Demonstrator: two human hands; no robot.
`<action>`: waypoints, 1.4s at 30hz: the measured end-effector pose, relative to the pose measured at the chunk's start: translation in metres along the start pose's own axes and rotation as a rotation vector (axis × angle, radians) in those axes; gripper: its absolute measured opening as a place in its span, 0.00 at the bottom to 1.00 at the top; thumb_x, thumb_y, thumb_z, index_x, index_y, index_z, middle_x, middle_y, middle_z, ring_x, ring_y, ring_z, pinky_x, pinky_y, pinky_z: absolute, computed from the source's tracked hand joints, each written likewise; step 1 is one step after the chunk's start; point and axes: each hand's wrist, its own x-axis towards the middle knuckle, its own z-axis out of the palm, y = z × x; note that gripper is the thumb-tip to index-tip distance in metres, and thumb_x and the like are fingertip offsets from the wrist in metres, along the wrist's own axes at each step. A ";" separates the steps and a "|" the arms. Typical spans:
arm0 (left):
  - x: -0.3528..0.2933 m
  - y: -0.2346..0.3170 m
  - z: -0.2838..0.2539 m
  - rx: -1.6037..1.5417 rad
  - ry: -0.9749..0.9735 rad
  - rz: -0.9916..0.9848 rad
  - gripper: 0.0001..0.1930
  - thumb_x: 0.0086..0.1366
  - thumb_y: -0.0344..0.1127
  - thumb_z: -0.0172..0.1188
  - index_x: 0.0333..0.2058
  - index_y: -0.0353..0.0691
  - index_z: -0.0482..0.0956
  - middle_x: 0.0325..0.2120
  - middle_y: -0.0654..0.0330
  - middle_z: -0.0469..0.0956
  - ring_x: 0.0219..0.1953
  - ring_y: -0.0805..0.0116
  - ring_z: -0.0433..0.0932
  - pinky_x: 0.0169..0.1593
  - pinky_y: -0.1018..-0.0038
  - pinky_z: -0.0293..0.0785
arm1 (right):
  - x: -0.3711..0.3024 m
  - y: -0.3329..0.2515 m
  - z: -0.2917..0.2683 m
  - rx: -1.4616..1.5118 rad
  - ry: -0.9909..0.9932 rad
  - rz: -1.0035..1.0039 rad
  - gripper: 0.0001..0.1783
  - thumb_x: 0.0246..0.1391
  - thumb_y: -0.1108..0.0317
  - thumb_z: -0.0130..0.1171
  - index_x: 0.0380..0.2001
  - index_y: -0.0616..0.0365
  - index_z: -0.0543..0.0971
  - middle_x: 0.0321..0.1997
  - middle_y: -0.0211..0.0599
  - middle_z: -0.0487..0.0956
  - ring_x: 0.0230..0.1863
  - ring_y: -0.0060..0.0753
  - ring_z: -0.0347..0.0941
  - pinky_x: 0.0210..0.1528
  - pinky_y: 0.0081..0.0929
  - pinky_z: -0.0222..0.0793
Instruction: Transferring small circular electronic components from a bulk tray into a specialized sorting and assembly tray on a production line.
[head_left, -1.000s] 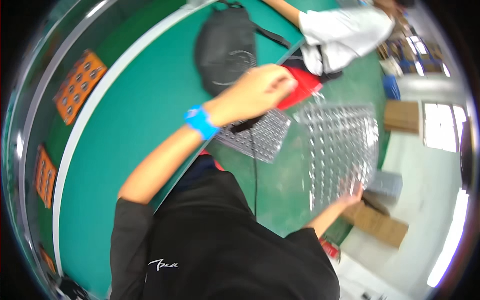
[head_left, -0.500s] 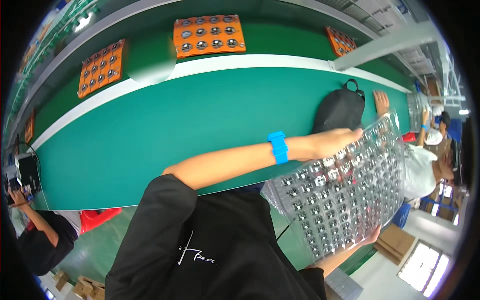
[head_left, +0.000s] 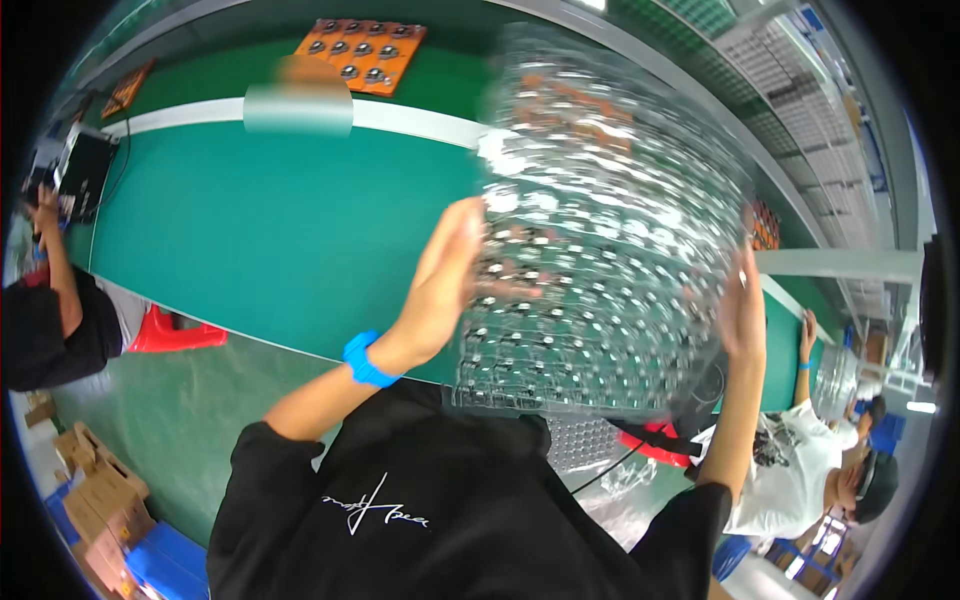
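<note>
A clear plastic tray (head_left: 590, 320) with rows of small cells is held up in front of me, tilted and blurred by motion. Small dark and shiny metal parts show in its lower cells; the upper cells are too smeared to read. My left hand (head_left: 440, 285), with a blue band on its wrist, is closed on the tray's left edge. On the opposite edge, my right hand (head_left: 742, 310) grips it too. Fingers of both hands are partly seen through or hidden by the plastic.
Beneath the tray runs a green bench top (head_left: 270, 220) with a white rail. Beyond it is an orange plate (head_left: 375, 55) of round metal parts. A grey post (head_left: 840, 263) stands at right. Co-workers sit at both sides, near a red stool (head_left: 170, 332). Cardboard boxes (head_left: 105, 495) lie low left.
The tray has swung up and leftward to in front of me. My left hand has moved from its upper edge region to its left side, the right hand up along its right side. The view has turned.
</note>
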 end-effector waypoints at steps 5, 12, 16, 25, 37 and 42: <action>-0.081 -0.055 0.039 0.036 0.304 0.121 0.29 0.82 0.53 0.36 0.71 0.42 0.53 0.66 0.42 0.66 0.62 0.46 0.75 0.61 0.51 0.76 | 0.100 -0.054 0.062 -0.127 -0.522 0.047 0.36 0.73 0.44 0.48 0.73 0.57 0.63 0.70 0.40 0.70 0.63 0.34 0.72 0.55 0.42 0.81; -0.133 -0.069 0.032 0.123 0.290 -0.173 0.27 0.82 0.48 0.40 0.69 0.36 0.54 0.62 0.45 0.69 0.63 0.48 0.74 0.61 0.57 0.75 | 0.193 -0.056 0.202 -0.638 -1.001 0.066 0.50 0.64 0.29 0.51 0.73 0.58 0.64 0.79 0.46 0.59 0.79 0.42 0.51 0.78 0.43 0.47; -0.136 -0.069 0.017 0.185 0.160 -0.285 0.25 0.82 0.45 0.42 0.68 0.33 0.57 0.62 0.46 0.69 0.53 0.58 0.78 0.53 0.63 0.78 | 0.209 -0.046 0.238 -0.879 -0.954 0.008 0.50 0.60 0.25 0.54 0.70 0.56 0.70 0.71 0.42 0.68 0.60 0.36 0.71 0.59 0.36 0.70; -0.129 -0.020 0.019 0.714 0.109 -0.531 0.23 0.81 0.45 0.43 0.47 0.28 0.77 0.32 0.52 0.84 0.30 0.67 0.84 0.38 0.71 0.80 | 0.204 -0.031 0.241 -0.815 -0.817 -0.311 0.30 0.62 0.37 0.61 0.37 0.56 0.89 0.31 0.32 0.82 0.35 0.22 0.74 0.41 0.22 0.71; 0.060 0.070 0.005 1.389 -0.340 0.311 0.08 0.71 0.33 0.58 0.38 0.34 0.79 0.33 0.48 0.80 0.38 0.46 0.80 0.43 0.55 0.77 | 0.152 -0.059 0.115 -1.052 -0.338 -0.775 0.13 0.62 0.62 0.66 0.41 0.61 0.86 0.36 0.37 0.83 0.37 0.30 0.82 0.40 0.27 0.77; 0.167 0.043 -0.002 1.549 -0.437 0.526 0.09 0.67 0.35 0.62 0.37 0.34 0.77 0.35 0.53 0.77 0.41 0.47 0.80 0.45 0.57 0.79 | 0.135 -0.015 0.096 -1.129 -0.290 -0.763 0.13 0.54 0.68 0.70 0.42 0.58 0.85 0.38 0.38 0.78 0.39 0.36 0.79 0.42 0.33 0.76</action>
